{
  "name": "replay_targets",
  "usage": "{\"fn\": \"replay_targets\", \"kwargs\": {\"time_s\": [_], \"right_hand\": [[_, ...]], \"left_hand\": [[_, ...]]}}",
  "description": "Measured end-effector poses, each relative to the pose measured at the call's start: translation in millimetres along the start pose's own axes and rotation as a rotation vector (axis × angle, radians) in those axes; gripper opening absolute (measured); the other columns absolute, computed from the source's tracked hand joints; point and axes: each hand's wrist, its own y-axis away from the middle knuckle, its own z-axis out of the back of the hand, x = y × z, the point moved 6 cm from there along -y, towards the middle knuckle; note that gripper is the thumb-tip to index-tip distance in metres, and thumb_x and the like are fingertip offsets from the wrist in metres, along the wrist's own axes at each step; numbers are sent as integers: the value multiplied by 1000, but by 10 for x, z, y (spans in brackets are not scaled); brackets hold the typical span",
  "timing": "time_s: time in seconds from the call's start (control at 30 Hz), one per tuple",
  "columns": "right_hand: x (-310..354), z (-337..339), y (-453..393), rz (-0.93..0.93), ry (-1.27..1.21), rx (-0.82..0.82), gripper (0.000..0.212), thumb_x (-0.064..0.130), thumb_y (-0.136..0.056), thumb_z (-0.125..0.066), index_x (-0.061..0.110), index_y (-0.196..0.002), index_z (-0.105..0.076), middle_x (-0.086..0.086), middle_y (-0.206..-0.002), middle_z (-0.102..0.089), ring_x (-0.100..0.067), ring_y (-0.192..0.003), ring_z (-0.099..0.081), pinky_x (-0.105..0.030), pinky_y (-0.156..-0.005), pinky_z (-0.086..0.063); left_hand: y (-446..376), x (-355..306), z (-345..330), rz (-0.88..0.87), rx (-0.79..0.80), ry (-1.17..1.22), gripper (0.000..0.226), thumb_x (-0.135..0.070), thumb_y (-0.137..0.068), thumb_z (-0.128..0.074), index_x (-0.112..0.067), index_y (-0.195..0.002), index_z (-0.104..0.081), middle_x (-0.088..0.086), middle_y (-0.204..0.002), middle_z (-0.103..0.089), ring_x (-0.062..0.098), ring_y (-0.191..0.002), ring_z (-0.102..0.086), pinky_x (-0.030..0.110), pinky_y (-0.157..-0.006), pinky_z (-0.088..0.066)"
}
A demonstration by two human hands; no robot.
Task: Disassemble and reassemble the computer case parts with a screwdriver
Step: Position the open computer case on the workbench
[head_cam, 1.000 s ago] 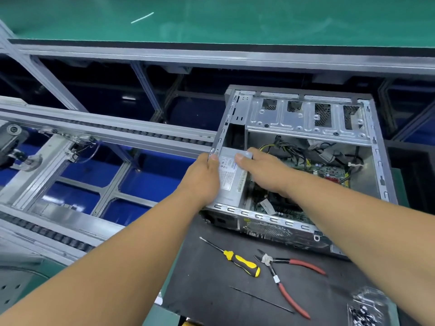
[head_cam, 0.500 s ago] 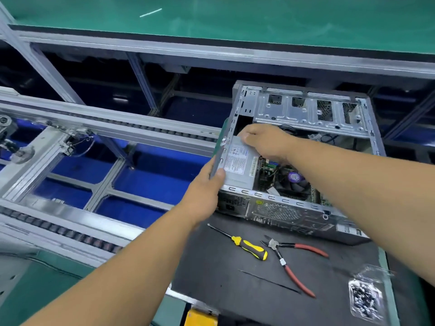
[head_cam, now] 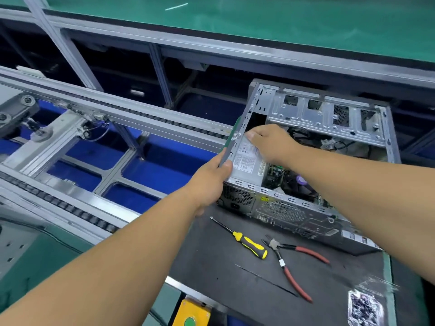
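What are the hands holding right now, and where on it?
Both hold the power supply in the computer case: left hand grips its near-left corner, right hand presses on its top far edge.

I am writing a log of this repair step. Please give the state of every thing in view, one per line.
Computer case: side open, inside visible.
Power supply: in the case's near left corner.
Left hand: grips the case's left edge.
Right hand: rests on the power supply.
Screwdriver: lying unused on the black mat.
Pliers: lying on the mat, handles spread.
Bag of screws: lying on the mat.
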Motion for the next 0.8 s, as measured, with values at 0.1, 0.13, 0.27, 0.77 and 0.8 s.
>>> {"fn": "replay_targets", "kwargs": {"time_s": [0.1,0.13,0.27,0.77,0.8], "right_hand": [[52,-2,23,-11,24,6,40,35,-109,-46,19,-73,-46,5,-59,-43,-12,-49,-37,-24,-46,-33],[65,-10,30,-13,34,1,40,33,-109,-44,18,-72,-47,3,-62,-46,-13,-52,-40,-26,-50,-35],[136,-43,53,-12,98,-34,40,25,-110,-40,20,-72,-48,1,-72,-51,-16,-63,-47,-30,-59,-37],[46,3,118,-39,15,-149,29,41,-103,-54,16,-92,-60,2,-85,-60,-17,-74,-54,-33,-70,-45],[-25,-22,148,-89,-109,-175,30,47,-99,-60,17,-99,-62,3,-90,-63,-16,-77,-57,-32,-71,-47]], "left_hand": [[-3,3,-30,29,4,41,43,-45,-103,-45,-54,-145,-46,-14,-144,-58,19,-138,-50,49,-119,-34],[4,-2,-40,30,-1,48,45,-45,-101,-45,-52,-145,-46,-13,-144,-58,20,-138,-50,49,-119,-34],[24,-13,-65,49,-32,109,55,-45,-92,-52,-44,-147,-49,-10,-141,-62,20,-135,-54,49,-119,-35],[473,247,-246,181,-597,332,75,-69,-84,-57,-21,-141,-54,1,-135,-63,29,-125,-59,52,-108,-46],[525,330,-342,243,-594,436,76,-71,-81,-61,-19,-135,-56,1,-126,-66,28,-116,-62,49,-102,-50]]}}
